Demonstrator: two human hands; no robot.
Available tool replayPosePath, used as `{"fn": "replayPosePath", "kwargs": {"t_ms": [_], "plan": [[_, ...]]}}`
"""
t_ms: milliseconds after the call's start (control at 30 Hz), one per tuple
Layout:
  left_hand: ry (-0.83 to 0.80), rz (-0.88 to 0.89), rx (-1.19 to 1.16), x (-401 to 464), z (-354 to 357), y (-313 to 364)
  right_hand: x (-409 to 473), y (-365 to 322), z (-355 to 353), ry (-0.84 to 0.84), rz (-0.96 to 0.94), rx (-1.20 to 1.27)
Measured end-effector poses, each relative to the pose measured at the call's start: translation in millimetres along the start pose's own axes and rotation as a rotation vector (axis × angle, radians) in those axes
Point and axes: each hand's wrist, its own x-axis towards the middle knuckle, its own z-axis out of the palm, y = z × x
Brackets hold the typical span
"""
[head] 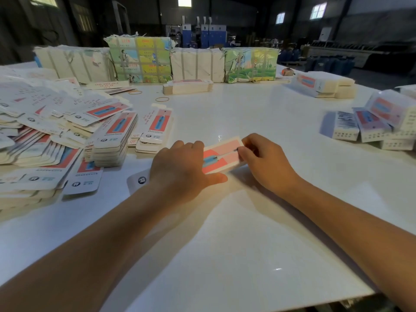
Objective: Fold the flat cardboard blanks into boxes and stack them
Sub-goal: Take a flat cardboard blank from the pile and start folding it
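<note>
A red, pink and white cardboard blank with a blue picture lies on the white table between my hands. My left hand covers its left half, fingers curled over it and thumb stretched along its near edge. The blank's rounded white tab sticks out left of that wrist. My right hand grips the blank's right end with curled fingers. Loose piles of flat blanks spread over the left side. Folded boxes are stacked at the right.
Strapped bundles of packaging line the table's far side, with a short stack of blanks in front. Two rubber bands lie near the middle. More folded boxes sit at the far right. The table's near edge runs lower right.
</note>
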Motion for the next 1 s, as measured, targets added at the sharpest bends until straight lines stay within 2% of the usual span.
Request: {"fn": "replayPosePath", "kwargs": {"t_ms": [67,100,167,233,267,300,367,433,467,533,567,633,700,767,1000], "plan": [[-0.018,-0.037,-0.063,1,-2,-1,1,2,-1,0.141,-0.014,-0.070],[-0.027,-0.052,-0.093,1,-4,-2,2,2,-2,0.166,0.032,-0.012],[-0.046,-0.060,-0.122,0,-6,-1,6,1,-2,0.095,0.275,0.361],[-0.059,-0.056,-0.127,0,-7,2,7,0,-2,-0.077,0.521,0.919],[-0.061,-0.050,-0.125,0,-7,3,8,0,-2,-0.155,0.577,1.090],[-0.059,-0.043,-0.121,0,-8,5,9,0,-3,-0.198,0.595,1.151],[-0.065,-0.031,-0.114,0,-8,6,8,0,-2,-0.181,0.557,1.144],[-0.073,-0.027,-0.138,-1,-8,6,4,-4,1,-0.080,0.434,0.969],[-0.064,-0.024,-0.153,-1,-7,7,2,-7,1,-0.028,0.328,0.740],[-0.040,-0.025,-0.139,-3,-7,8,-5,-10,2,0.013,0.081,0.128],[-0.035,-0.025,-0.115,-4,-7,8,-9,-12,2,0.019,-0.010,-0.082],[-0.044,-0.017,-0.076,-5,-6,9,-12,-14,0,0.009,-0.098,-0.239],[-0.050,-0.024,-0.052,-5,-4,9,-12,-16,-2,-0.008,-0.111,-0.279],[-0.033,-0.032,-0.043,-5,-3,8,-14,-18,-2,-0.026,-0.104,-0.194],[0.000,0.001,-0.067,-5,-5,4,-9,-14,-2,-0.014,0.077,0.409]]}}
